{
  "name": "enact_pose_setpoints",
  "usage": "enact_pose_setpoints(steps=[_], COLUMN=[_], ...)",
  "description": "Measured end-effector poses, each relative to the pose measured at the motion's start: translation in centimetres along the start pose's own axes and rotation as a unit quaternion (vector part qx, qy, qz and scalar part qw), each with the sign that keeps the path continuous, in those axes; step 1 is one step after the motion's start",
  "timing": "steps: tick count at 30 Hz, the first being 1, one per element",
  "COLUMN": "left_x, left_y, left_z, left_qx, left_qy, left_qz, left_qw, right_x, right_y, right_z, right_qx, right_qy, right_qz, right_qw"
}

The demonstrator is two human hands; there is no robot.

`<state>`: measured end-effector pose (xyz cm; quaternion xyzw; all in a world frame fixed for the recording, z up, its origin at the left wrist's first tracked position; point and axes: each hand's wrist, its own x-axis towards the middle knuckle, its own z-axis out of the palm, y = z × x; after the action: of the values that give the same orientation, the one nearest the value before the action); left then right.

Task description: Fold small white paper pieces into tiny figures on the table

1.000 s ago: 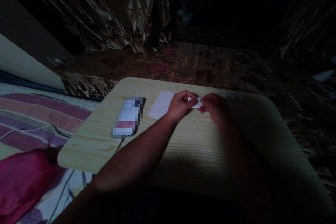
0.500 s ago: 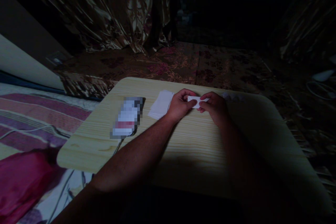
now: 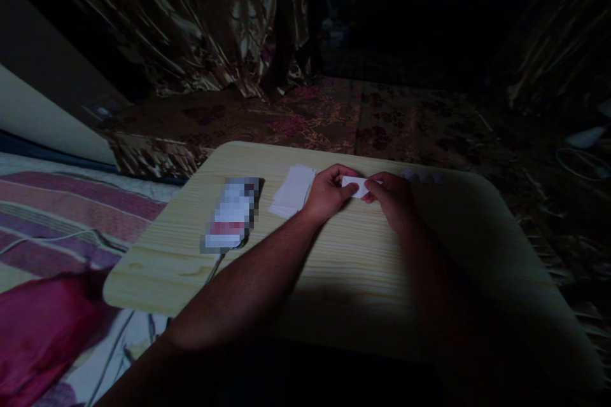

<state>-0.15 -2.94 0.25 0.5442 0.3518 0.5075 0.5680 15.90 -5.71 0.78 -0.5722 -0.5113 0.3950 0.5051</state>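
I observed both forearms reaching from the near edge toward the far middle of the wooden table (image 3: pixel 334 267). The left hand (image 3: pixel 329 194) lay knuckles-up, with its thumb and forefinger closed on the left end of a small white paper (image 3: pixel 356 186). The right hand (image 3: pixel 394 200) met it from the right, back of the hand upward, its fingertips pinched on the paper's right end. The remaining fingers of both hands were curled in. The right hand sat in shadow, so I could not tell its finger positions in detail.

Compared with the frame one second before, the hands had kept almost the same place on the table. More of the paper showed between them: earlier only a small corner was visible under the fingers, whereas at this moment a short strip spanned the gap. Against the half-second frame, the paper and hands had barely shifted.

The paper appeared as a small, plain white rectangle, longer from left to right, held low over the tabletop at the far centre. I could not tell whether it touched the wood.

A stack of white sheets (image 3: pixel 293 191) lay just left of the left hand. Farther left sat a pixelated object (image 3: pixel 231 213), with a thin cable (image 3: pixel 214 267) running from it toward the near edge. Striped bedding (image 3: pixel 71 203) lay left of the table.
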Motion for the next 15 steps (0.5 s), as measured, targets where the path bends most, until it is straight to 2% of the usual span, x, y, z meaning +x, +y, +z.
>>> enact_pose_setpoints(steps=[15], left_x=[-0.1], left_y=[0.16], left_z=[0.06], left_qx=[-0.006], left_qy=[-0.009], left_qz=[0.007], left_qw=[1.0], right_x=[-0.26], right_y=[-0.48], right_z=[0.05], right_qx=[-0.033], right_qy=[0.024], right_qz=[-0.003], right_qw=[0.999])
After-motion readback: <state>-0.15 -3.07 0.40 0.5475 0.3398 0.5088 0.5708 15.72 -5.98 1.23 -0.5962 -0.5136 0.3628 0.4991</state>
